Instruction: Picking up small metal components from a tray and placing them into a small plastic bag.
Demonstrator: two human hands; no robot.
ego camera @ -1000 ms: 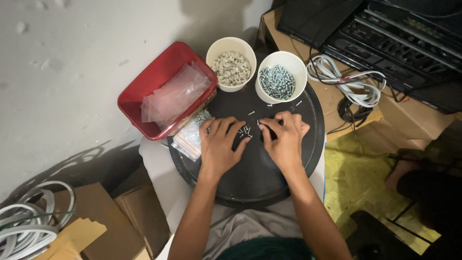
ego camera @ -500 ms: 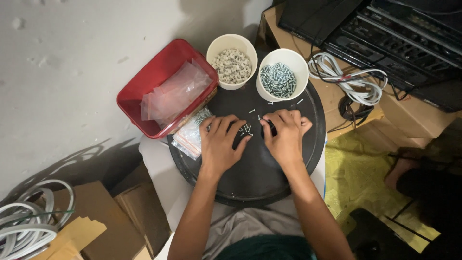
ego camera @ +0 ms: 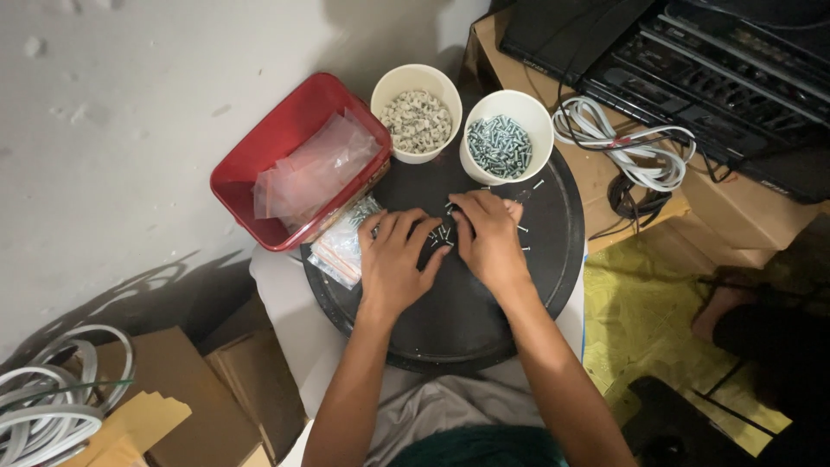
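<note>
- A round black tray (ego camera: 484, 320) lies in the middle of the scene; every place below is told from it
- The left hand (ego camera: 396, 264) rests palm down on the tray's near-left part, fingers spread and curled toward a small heap of loose screws (ego camera: 441, 232) at the tray's middle
- The right hand (ego camera: 488, 238) lies just right of that heap, fingers bent over it and touching the screws
- Whether either hand actually pinches a screw cannot be told: the fingertips cover the heap
- A few single screws (ego camera: 522, 229) lie scattered on the tray beside the right hand, toward its far-right rim
- A white cup of silvery screws (ego camera: 504, 138) stands on the tray's far edge
- A second white cup holding pale small parts (ego camera: 416, 112) stands just left of the first, at the tray's far-left rim
- A red plastic bin (ego camera: 259, 164) with clear little bags (ego camera: 316, 164) in it sits off the tray to the far left, touching its rim
- A filled clear bag (ego camera: 341, 246) lies on the tray's left edge, just beside the left hand
- A coiled white cable (ego camera: 627, 143) lies on a cardboard box (ego camera: 735, 216) to the tray's far right
- More cardboard boxes (ego camera: 207, 389) sit to the tray's near left
</note>
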